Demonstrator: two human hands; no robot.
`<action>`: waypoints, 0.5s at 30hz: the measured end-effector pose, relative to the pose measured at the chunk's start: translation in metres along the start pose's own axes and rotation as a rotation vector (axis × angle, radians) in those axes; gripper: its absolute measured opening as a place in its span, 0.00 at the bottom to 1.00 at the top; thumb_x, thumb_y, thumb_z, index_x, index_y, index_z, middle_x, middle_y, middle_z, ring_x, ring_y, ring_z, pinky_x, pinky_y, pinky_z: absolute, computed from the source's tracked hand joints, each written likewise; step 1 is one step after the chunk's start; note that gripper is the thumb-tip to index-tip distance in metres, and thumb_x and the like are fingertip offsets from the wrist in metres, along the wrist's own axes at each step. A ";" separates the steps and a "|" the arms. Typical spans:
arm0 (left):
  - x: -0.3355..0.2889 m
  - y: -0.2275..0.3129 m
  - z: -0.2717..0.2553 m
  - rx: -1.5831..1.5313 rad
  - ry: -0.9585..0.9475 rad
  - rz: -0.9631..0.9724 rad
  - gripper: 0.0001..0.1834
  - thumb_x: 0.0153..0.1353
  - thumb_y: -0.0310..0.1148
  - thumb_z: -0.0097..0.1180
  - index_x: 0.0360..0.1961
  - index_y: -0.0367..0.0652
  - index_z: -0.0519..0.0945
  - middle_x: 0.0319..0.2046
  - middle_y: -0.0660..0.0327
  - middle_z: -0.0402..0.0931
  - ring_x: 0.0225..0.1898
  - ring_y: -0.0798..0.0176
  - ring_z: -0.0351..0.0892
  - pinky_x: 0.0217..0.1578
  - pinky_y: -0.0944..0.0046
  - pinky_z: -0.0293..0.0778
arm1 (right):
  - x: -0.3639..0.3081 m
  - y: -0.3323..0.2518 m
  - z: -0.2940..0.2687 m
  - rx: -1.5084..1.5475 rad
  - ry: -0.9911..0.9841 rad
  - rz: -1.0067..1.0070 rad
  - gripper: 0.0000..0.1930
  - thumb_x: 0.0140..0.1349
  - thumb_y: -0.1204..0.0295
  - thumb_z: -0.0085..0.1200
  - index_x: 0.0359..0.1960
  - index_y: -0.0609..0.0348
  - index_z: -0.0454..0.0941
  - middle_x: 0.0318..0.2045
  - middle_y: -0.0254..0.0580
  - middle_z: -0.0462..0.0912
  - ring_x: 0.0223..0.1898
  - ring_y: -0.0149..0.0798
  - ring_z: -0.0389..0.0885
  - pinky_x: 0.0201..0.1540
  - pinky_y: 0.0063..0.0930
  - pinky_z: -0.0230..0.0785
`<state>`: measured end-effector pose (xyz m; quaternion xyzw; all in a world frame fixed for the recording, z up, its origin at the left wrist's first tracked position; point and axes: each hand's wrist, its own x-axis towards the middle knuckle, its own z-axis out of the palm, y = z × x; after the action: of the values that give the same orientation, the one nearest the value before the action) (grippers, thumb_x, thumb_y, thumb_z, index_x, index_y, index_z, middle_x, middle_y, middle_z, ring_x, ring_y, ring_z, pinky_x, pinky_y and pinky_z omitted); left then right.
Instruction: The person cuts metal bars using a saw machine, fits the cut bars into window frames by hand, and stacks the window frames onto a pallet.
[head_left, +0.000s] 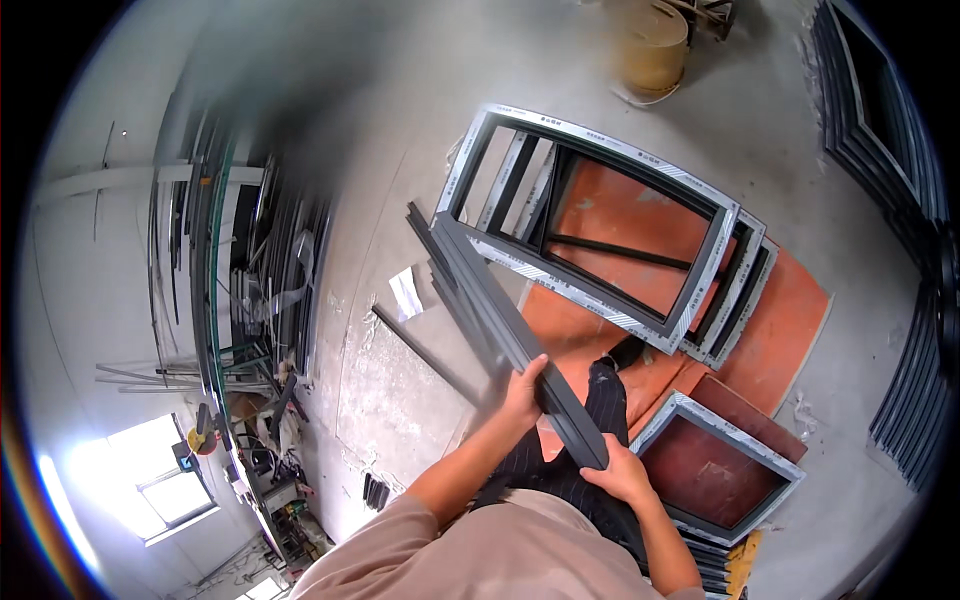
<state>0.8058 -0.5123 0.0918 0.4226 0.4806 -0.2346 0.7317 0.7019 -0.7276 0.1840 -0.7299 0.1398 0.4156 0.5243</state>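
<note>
Both hands gripped a long dark grey bar [515, 335], which slanted from the near left corner of the large window frame [575, 292] back toward the person's waist. The bar's far end overlapped that corner of the frame in view; whether the two touched could not be told. The left hand [522, 392], nearer to the large frame, was closed around the bar's left side, its thumb on the upper face. The right hand [622, 474], farther back from the frame, clasped the bar close to its near end, with the thumb across the top; the fingertips of both hands were hidden underneath.

The large frame lay over other frames, whose edges showed at its right, and an orange sheet [795, 305] spread beneath them and past its right side. To the left of the large frame, more dark bars lay under the held one, with a white sheet of paper [406, 293] and a thin bar [425, 350] on the floor [385, 410] just beside them. A smaller frame [740, 434] with a dark red panel inside sat on the person's side of the large frame, toward the right. A yellowish bucket [655, 50] stood beyond the large frame, and a rack of long bars [215, 250] stood well to its left.
</note>
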 end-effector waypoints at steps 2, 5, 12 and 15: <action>-0.005 0.014 0.001 0.031 0.000 0.002 0.18 0.57 0.36 0.66 0.43 0.45 0.72 0.33 0.65 0.73 0.35 0.65 0.75 0.37 0.62 0.74 | 0.011 0.000 0.013 -0.003 -0.003 0.016 0.34 0.45 0.61 0.69 0.54 0.59 0.69 0.41 0.58 0.82 0.44 0.55 0.82 0.47 0.40 0.73; 0.023 0.022 -0.044 -0.012 -0.010 0.002 0.17 0.58 0.38 0.65 0.43 0.47 0.73 0.33 0.63 0.74 0.36 0.62 0.76 0.38 0.57 0.76 | 0.032 -0.022 0.031 -0.042 -0.024 0.006 0.35 0.45 0.61 0.69 0.55 0.59 0.70 0.40 0.57 0.82 0.44 0.55 0.82 0.47 0.40 0.73; 0.036 0.103 -0.130 -0.227 0.002 -0.046 0.19 0.57 0.36 0.66 0.45 0.45 0.71 0.33 0.63 0.73 0.36 0.64 0.76 0.37 0.57 0.78 | 0.081 -0.106 0.110 -0.197 -0.073 0.040 0.33 0.47 0.60 0.67 0.55 0.56 0.70 0.40 0.59 0.82 0.44 0.58 0.81 0.47 0.43 0.72; 0.052 0.155 -0.177 -0.234 0.022 -0.083 0.17 0.58 0.35 0.65 0.42 0.43 0.71 0.32 0.63 0.74 0.33 0.64 0.77 0.34 0.58 0.78 | 0.108 -0.149 0.165 -0.209 -0.089 0.059 0.35 0.47 0.59 0.67 0.57 0.60 0.68 0.41 0.61 0.82 0.45 0.58 0.81 0.48 0.43 0.72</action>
<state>0.8545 -0.2770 0.0740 0.3165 0.5300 -0.2023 0.7603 0.7875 -0.4960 0.1823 -0.7571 0.0939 0.4752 0.4383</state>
